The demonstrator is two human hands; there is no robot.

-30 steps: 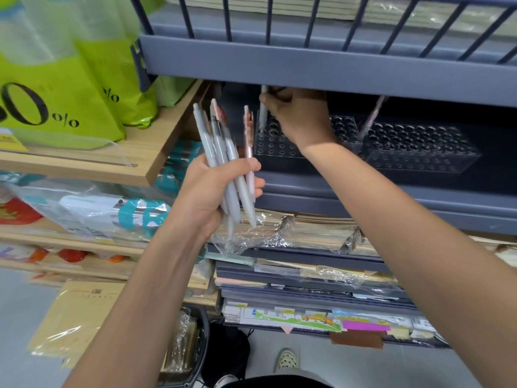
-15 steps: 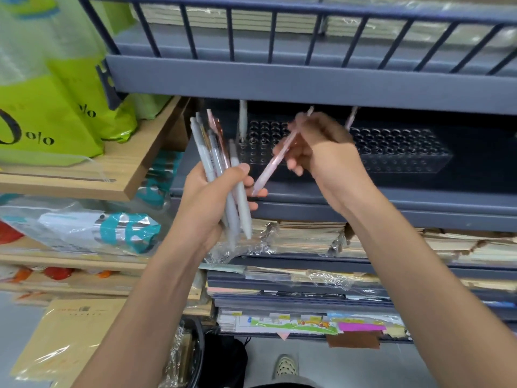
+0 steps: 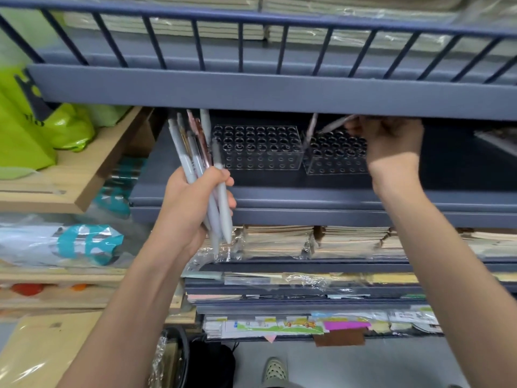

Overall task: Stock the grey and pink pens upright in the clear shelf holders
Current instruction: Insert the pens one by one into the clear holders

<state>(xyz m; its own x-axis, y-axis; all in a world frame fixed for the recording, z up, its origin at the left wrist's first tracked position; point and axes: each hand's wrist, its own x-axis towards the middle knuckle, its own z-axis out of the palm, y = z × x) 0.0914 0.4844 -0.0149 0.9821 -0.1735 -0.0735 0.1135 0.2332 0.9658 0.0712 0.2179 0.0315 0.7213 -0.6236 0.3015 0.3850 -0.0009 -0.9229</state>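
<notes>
Grips a bunch of pens (image 3: 193, 155) in the raised left hand (image 3: 190, 208). Pinches one pale pen (image 3: 335, 125) in the right hand (image 3: 391, 138), arm stretched forward, clear holder (image 3: 333, 163) just below.

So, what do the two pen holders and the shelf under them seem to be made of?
The left pen holder and right pen holder: probably clear acrylic or similar hard plastic; glossy, and the dark shelf shows through their walls. The shelf: matte blue-grey, smooth with flat folded-looking edges, likely painted metal, though coated board is possible.
</notes>
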